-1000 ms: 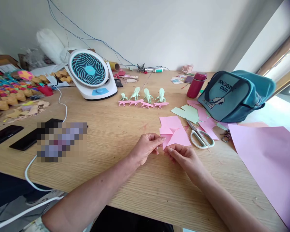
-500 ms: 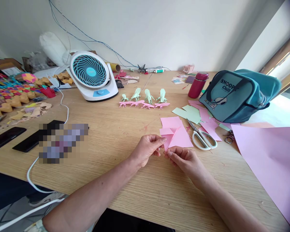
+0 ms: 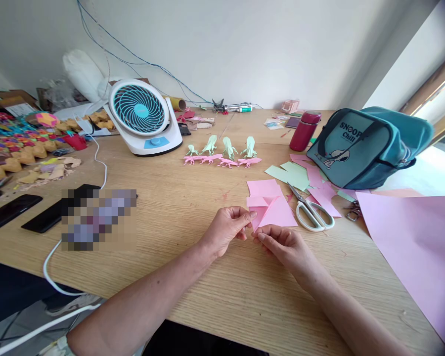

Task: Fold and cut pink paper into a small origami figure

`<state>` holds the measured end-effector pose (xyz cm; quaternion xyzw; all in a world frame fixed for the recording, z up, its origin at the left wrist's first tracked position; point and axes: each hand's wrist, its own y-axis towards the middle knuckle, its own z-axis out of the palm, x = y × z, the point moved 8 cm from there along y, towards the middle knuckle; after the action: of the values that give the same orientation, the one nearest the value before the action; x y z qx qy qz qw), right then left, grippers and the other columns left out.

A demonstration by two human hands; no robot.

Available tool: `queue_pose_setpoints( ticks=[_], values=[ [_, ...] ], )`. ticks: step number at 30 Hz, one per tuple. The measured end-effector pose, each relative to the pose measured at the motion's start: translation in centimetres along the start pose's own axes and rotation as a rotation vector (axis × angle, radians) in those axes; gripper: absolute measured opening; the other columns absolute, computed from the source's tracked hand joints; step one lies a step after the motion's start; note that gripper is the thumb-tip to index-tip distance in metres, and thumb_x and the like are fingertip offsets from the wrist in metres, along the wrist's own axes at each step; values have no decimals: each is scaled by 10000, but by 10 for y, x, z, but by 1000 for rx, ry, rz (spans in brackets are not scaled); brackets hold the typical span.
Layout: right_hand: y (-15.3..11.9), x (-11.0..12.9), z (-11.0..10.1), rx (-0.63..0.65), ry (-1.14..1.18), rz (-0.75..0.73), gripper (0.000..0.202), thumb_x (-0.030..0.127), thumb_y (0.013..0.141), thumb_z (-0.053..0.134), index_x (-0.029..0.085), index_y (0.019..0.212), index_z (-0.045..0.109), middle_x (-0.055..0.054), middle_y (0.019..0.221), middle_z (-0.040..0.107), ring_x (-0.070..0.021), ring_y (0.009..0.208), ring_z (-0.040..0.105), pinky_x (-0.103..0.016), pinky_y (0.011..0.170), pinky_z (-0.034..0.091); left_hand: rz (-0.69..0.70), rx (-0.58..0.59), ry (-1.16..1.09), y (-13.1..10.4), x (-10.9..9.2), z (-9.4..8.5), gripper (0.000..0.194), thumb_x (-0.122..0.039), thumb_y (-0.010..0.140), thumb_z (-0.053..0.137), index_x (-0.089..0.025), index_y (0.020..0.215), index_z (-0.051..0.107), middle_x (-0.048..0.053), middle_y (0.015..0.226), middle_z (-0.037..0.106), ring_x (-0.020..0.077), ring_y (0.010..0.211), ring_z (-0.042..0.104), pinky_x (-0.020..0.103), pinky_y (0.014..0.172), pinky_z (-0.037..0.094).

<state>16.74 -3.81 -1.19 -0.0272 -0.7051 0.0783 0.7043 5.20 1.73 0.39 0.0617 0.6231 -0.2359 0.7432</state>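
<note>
Hardly anything is shifting since a second earlier, the whole view only drifting slightly. One left hand (image 3: 224,231) is pinching the folded pink paper (image 3: 258,214), its lower tip meeting the right hand's (image 3: 286,245) closed fingers. That paper is staying over the worktop (image 3: 178,198), left of the scissors (image 3: 313,216).

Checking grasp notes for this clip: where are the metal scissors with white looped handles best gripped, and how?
Probably by the white handle loops, coming from the near side with the right hand once free: the scissors lie flat, loops toward the camera, pointed metal blades angled away.
</note>
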Motion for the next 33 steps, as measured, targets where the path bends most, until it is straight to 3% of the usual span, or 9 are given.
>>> queue_pose_setpoints(
  ticks=[15, 20, 28, 33],
  values=[
    [0, 4, 4, 24, 61, 10, 374, 541, 681, 784, 192, 733, 660, 16, 636, 538, -110, 563, 366, -252, 524, 264, 145, -25, 166, 0, -2, 1, 337, -437, 783, 713, -130, 685, 614, 9, 619, 615, 94, 535, 555, 191, 446, 430],
    [1, 2, 3, 6, 46, 16, 418, 585, 695, 759, 186, 710, 637, 19, 627, 516, -108, 562, 358, -253, 524, 254, 196, -28, 212, -1, -4, 1, 333, -428, 781, 723, -135, 678, 605, -7, 595, 594, 88, 519, 534, 189, 449, 441],
    [2, -2, 1, -33, 54, 15, 490, 638, 674, 756, 185, 677, 569, 40, 569, 479, -93, 520, 324, -249, 489, 219, 167, 17, 195, -1, 0, 5, 345, -444, 781, 718, -131, 698, 602, 8, 649, 614, 111, 582, 575, 191, 457, 454],
    [4, -5, -5, -81, 47, -42, 473, 612, 698, 755, 187, 681, 548, 36, 568, 506, -95, 518, 369, -239, 492, 264, 122, 82, 223, -2, 2, 10, 302, -407, 775, 715, -130, 721, 608, 3, 687, 602, 90, 590, 528, 172, 451, 434]
  ],
)
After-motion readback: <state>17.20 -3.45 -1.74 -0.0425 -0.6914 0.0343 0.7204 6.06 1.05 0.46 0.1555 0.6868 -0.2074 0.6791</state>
